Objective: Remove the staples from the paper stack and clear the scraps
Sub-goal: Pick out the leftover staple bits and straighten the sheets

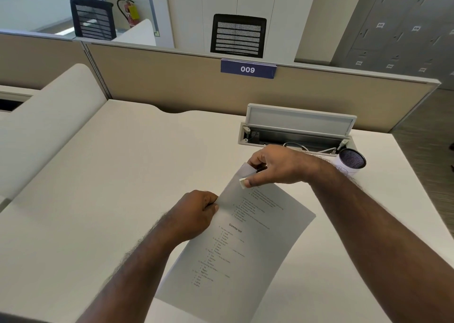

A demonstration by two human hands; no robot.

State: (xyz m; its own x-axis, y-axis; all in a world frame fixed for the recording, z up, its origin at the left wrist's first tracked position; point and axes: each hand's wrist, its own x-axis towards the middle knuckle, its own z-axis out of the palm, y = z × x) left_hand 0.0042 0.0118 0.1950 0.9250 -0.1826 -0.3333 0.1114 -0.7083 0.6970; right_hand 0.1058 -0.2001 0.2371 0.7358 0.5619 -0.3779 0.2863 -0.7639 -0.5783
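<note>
A stapled stack of printed paper (pixel 245 244), headed "Grammar test", is held tilted above the white desk (pixel 110 199). My left hand (pixel 196 214) pinches its left edge near the top. My right hand (pixel 272 166) grips a small staple remover (pixel 248 179) with white and dark parts, set on the stack's far top corner. The corner of the top sheet is lifted slightly there. The staple itself is hidden under my fingers.
A white cup with a dark mesh top (pixel 351 161) stands at the right, behind my right wrist. An open cable tray with its lid raised (pixel 297 131) sits at the desk's back edge. A beige partition (pixel 172 81) closes off the back.
</note>
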